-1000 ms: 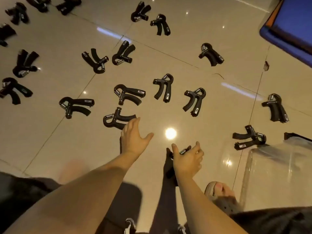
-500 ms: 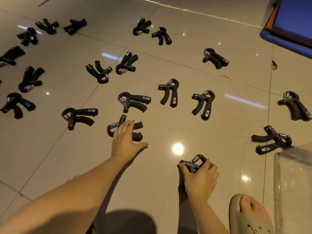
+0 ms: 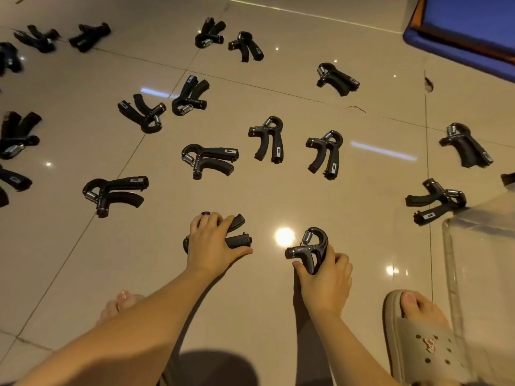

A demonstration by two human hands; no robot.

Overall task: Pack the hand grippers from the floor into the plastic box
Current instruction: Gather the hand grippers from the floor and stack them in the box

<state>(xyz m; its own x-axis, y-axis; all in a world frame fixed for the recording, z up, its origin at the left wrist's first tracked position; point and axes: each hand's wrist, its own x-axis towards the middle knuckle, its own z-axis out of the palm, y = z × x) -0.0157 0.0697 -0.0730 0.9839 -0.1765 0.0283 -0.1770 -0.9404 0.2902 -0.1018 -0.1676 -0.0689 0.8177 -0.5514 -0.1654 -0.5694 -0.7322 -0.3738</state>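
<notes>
Right hand (image 3: 324, 280): I have it clenched round the handles of one hand gripper (image 3: 309, 247), spring end up, ready to carry.
Left hand (image 3: 211, 243): fingers curl over a second gripper (image 3: 238, 240) lying on the floor (image 3: 264, 196). I judge this a pickup, so both travel in one trip.
Plastic box (image 3: 479, 246): clear, at my right, beside the sandal (image 3: 423, 344), near enough to shorten each carry.
Remaining grippers (image 3: 209, 160): many, scattered apart ahead. Packing looks far from done.

At least eighteen hand grippers (image 3: 278, 143) and one plastic box (image 3: 479, 246).
</notes>
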